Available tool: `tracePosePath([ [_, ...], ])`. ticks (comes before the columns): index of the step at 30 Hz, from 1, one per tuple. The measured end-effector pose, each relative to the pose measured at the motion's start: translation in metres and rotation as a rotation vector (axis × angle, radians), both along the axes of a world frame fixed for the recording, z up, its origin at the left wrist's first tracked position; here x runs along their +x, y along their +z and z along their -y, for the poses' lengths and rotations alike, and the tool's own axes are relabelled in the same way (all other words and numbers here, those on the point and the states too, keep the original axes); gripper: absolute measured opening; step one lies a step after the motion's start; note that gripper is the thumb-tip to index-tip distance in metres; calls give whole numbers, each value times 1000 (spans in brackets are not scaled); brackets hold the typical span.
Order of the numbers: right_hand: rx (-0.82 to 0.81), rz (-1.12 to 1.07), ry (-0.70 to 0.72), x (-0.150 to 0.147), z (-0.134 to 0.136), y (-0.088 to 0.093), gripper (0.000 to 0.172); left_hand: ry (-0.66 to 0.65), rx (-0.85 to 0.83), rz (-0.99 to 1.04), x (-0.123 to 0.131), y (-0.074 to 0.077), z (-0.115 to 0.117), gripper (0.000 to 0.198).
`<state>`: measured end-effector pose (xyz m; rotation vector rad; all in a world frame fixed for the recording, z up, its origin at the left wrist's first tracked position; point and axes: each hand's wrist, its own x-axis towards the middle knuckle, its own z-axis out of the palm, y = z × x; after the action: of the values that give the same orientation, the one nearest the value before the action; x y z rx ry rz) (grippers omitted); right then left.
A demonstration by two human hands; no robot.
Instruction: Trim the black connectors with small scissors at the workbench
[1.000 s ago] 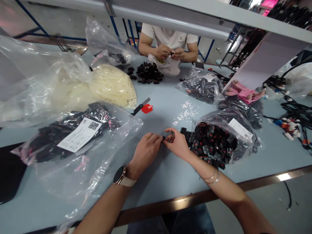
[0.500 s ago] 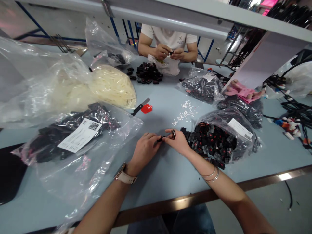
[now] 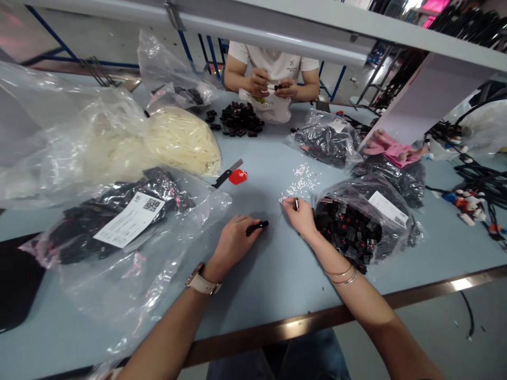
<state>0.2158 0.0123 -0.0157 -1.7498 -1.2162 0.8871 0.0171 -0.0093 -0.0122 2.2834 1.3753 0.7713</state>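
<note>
My left hand (image 3: 237,237) pinches a small black plastic connector (image 3: 258,227) just above the table, its end pointing right. My right hand (image 3: 300,216) is closed around a short, dark, shiny-ended tool (image 3: 296,203), whose exact kind I cannot make out. Its thumb and fingertips are at the near edge of a scatter of tiny white pieces (image 3: 301,182); whether they grip one is too small to tell. Right of that hand, a heap of black connectors (image 3: 348,229) with red parts spills from a clear bag.
A box cutter (image 3: 227,174) lies beside a red piece (image 3: 238,177). Bags with labels and a bag of cream-coloured strips (image 3: 182,137) cover the left. Across the table, a co-worker's hands (image 3: 273,84) hold a dark part behind a pile of black connectors (image 3: 241,119). A shelf beam (image 3: 277,37) crosses overhead.
My right hand has left the connector and moved up and right to the white pieces, with the tool still in it. My left hand keeps the connector. The co-worker's hands have moved apart.
</note>
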Motion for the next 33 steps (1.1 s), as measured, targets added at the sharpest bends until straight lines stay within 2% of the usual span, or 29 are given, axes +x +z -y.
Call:
tracePosePath([
  [2, 17, 182, 5, 5, -2, 5, 17, -2, -3, -12, 0, 0, 0, 11],
  [9, 10, 635, 220, -5, 4, 16, 23, -12, 15, -52, 1, 0, 1, 9],
  [14, -60, 793, 268, -9, 6, 20, 25, -8, 4, -61, 3, -1, 1, 8],
  [20, -135, 880, 264, -8, 5, 22, 30, -6, -3, -32, 4, -2, 0, 9],
  [23, -71, 830, 312, -8, 7, 22, 29, -7, 2, -24, 3, -3, 0, 9],
  [25, 5, 722, 337, -9, 9, 23, 26, -11, 7, -20, 3, -3, 0, 10],
  [29, 105, 359, 419, -16, 15, 23, 19, -28, 14, -18, 3, -2, -1, 12],
  [33, 88, 14, 484, -21, 19, 17, 19, -40, 11, -38, 4, 1, -1, 13],
])
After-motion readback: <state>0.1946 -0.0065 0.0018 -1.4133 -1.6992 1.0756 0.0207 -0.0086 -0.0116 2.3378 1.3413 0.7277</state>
